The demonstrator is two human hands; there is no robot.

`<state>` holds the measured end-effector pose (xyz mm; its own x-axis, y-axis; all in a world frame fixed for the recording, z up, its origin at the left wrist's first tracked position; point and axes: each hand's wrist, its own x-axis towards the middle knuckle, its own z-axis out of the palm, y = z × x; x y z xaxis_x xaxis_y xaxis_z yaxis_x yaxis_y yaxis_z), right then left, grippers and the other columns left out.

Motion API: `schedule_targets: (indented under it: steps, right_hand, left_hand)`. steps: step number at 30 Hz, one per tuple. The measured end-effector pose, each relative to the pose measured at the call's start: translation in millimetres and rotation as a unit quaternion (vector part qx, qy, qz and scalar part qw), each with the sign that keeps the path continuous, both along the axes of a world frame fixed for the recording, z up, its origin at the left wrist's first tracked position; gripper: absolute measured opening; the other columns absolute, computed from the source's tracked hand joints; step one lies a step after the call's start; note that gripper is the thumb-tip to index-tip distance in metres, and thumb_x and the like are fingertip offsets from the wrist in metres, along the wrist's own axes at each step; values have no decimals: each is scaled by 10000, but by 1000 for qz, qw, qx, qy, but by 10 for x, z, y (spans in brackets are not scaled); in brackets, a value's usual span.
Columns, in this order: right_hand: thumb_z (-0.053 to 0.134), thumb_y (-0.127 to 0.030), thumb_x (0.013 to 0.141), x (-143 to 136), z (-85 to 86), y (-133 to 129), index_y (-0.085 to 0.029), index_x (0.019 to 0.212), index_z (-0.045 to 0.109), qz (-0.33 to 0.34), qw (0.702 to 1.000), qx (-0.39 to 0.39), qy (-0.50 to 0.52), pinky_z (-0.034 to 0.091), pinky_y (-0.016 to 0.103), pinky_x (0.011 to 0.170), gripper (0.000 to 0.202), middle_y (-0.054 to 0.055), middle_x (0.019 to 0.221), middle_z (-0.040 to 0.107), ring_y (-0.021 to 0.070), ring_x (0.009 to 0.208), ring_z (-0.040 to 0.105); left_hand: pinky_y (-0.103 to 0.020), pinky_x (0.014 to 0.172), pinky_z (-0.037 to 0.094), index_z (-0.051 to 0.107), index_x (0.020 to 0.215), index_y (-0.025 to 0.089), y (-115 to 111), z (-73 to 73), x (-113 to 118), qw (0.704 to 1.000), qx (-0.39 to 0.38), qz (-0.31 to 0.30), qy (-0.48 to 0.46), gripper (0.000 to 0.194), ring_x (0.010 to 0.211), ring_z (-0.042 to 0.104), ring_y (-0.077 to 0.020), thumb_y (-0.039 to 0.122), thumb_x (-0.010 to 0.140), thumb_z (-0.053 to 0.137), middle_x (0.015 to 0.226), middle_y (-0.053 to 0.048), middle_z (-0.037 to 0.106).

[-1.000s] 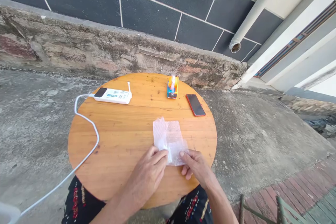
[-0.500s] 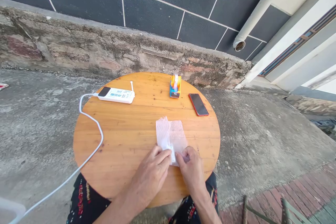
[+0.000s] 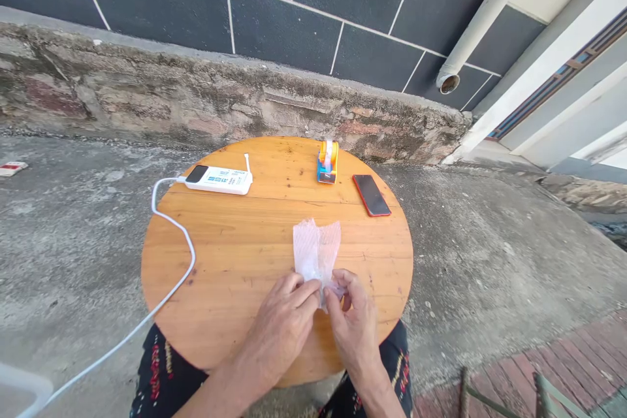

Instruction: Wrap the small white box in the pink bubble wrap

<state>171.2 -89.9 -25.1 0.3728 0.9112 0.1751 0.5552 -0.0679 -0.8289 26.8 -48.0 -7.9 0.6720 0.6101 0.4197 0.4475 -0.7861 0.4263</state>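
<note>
A crinkled, translucent pinkish sheet of bubble wrap point(image 3: 316, 245) lies on the round wooden table point(image 3: 220, 261) close to me. Something small and whitish seems to be under or inside its near part, mostly covered by my fingers. My left hand point(image 3: 289, 310) presses on the wrap's near left side, fingertips together on it. On the near right, my right hand point(image 3: 353, 307) pinches the wrap's edge between thumb and fingers and lifts it a little in a fold.
At the back stands a small orange and blue tape dispenser point(image 3: 327, 162). A red-edged phone point(image 3: 371, 195) lies to its right. A white power bank point(image 3: 219, 179) sits at the back left, its white cable point(image 3: 189, 241) running off the table's left side.
My right hand has raised the wrap's right edge and drawn it inward, so the right half looks narrower and more folded. My left hand stays pressed in place.
</note>
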Motion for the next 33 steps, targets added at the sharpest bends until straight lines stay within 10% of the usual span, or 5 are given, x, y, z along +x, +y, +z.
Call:
schedule_targets:
  steps: [14,22,33]
  right_hand:
    - [609,-467,805,240,108,-150,-159,1150,544,55,967,-93,231,472,265,570,467,69,869,653,188,721,595]
    - [525,-556,820,352,30,-22,-139,789,588,73,949,-194,239,323,184,359,423,-24,497,546,73,344,459]
    - [582,-395,831,457,93,-89,-227,1314,358,90,960,-160,213,414,196,408,558,-16,788,576,99,498,554]
  left_hand:
    - [-390,784,516,608,910,162,2,-37,-5,999,-31,-1,-12,223,895,507,-217,14,848,453,1058,-56,636]
    - [-385,793,512,609,960,170,14,-57,-18,1000,-24,-10,-3,240,914,511,-221,27,860,444,1073,-54,632]
    - [-375,783,522,599,972,169,16,-42,-22,1000,-25,-13,-9,240,897,515,-217,19,851,455,1072,-58,630]
